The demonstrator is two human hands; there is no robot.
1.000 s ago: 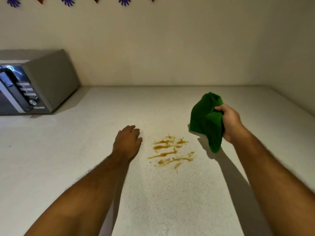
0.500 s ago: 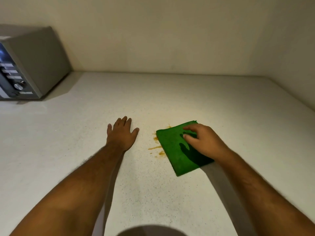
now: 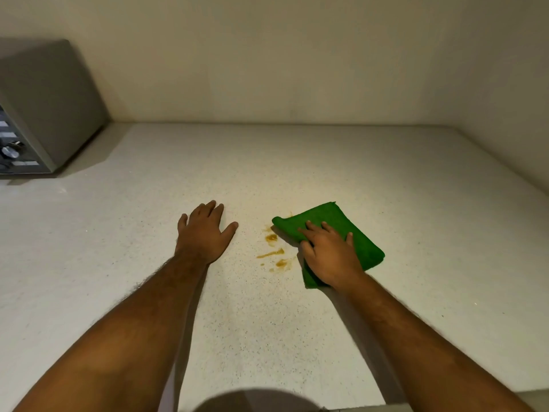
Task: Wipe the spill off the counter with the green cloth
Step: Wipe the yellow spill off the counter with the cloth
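We press our right hand [image 3: 328, 252], fingers spread, on the green cloth [image 3: 361, 237] at 3 o'clock of the spill [image 3: 271, 252]; our left hand [image 3: 203, 233], splayed at 9 o'clock, likely braces on the counter [image 3: 297, 337].

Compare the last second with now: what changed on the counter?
The right hand brought the green cloth down from mid-air and now presses it flat over the right part of the spill. The left hand stays flat on the counter.
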